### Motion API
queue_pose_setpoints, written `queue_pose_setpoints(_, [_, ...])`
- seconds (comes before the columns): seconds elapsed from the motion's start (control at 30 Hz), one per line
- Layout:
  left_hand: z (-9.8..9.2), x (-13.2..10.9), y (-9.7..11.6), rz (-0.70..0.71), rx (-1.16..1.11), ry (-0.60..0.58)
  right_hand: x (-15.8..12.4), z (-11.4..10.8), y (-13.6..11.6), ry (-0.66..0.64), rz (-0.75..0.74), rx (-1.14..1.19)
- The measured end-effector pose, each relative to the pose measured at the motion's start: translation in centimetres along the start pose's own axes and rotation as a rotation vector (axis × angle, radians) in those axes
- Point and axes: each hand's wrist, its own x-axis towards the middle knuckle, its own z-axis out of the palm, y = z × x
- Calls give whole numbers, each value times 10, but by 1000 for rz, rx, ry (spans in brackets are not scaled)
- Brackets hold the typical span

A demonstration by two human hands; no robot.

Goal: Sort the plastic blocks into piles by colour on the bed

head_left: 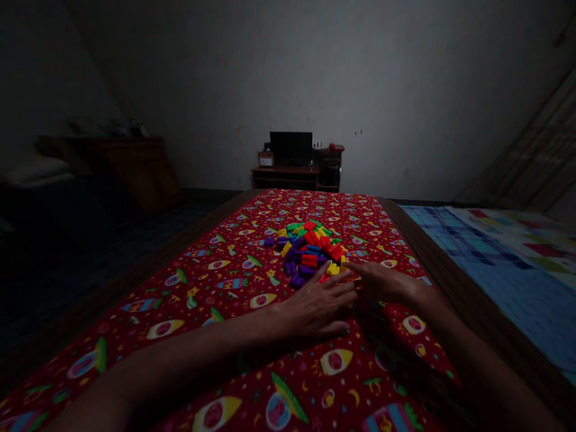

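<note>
A heap of small plastic blocks (310,249) in red, purple, yellow, green and blue lies on a table covered by a red patterned cloth (216,288). My left hand (315,307) rests flat on the cloth just below the heap, fingers stretched out towards the nearest blocks. My right hand (382,282) lies beside it to the right, palm down, its fingertips touching blocks at the heap's near right edge. Neither hand visibly holds a block.
The room is dim. A low wooden desk with a dark monitor (291,148) stands against the far wall. A dark wooden cabinet (135,165) is at the left. A checked blue mat (504,264) lies to the right of the table.
</note>
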Motion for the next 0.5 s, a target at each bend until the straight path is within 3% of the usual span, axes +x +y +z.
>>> queue_pose_setpoints(0.1, [15,5,-11,-85,55,11,12,16,6,29,12,221])
queue_pose_setpoints(0.27, [18,0,-64,-188,178,24,31,32,9,336,19,592])
queue_pose_setpoints(0.37, [14,-7,-85,-252,203,24,32,32,9,448,86,550])
queue_pose_setpoints(0.5, [7,-17,-96,-335,186,16,24,26,16,539,233,405])
